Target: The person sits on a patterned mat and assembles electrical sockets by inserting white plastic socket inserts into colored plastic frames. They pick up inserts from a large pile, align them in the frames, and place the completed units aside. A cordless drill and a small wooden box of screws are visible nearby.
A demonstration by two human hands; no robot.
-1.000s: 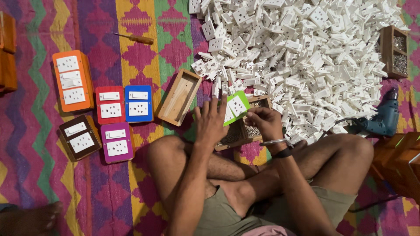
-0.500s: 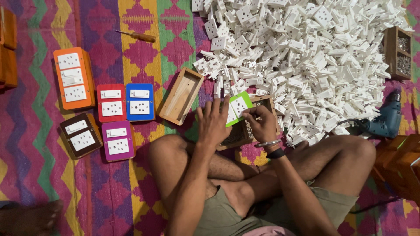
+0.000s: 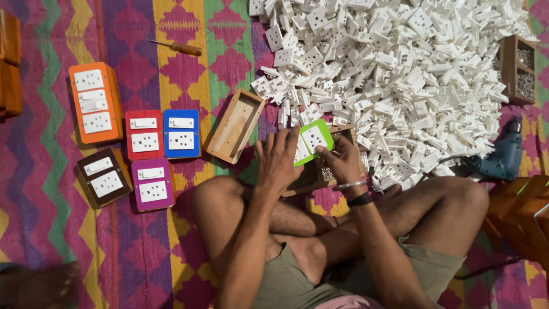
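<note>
I sit cross-legged on a patterned mat. My left hand [image 3: 278, 162] and my right hand [image 3: 343, 162] together hold a green plate with a white socket [image 3: 313, 139], tilted over a small wooden box [image 3: 311, 178] resting by my knees. The left hand covers the plate's left end; the right hand's fingers pinch its right edge. What lies inside the box is mostly hidden by my hands.
A large heap of white sockets and switches [image 3: 400, 74] fills the upper right. An empty wooden box [image 3: 235, 125] lies left of my hands. Finished boards in orange [image 3: 94, 103], red [image 3: 143, 134], blue [image 3: 182, 133], brown [image 3: 104, 177], magenta [image 3: 152, 184]. Screwdriver [image 3: 177, 47], drill [image 3: 498, 159], screw box [image 3: 517, 68].
The green plate has shifted slightly toward the middle of the wooden box, and both hands have closed in on it. Nothing else moved.
</note>
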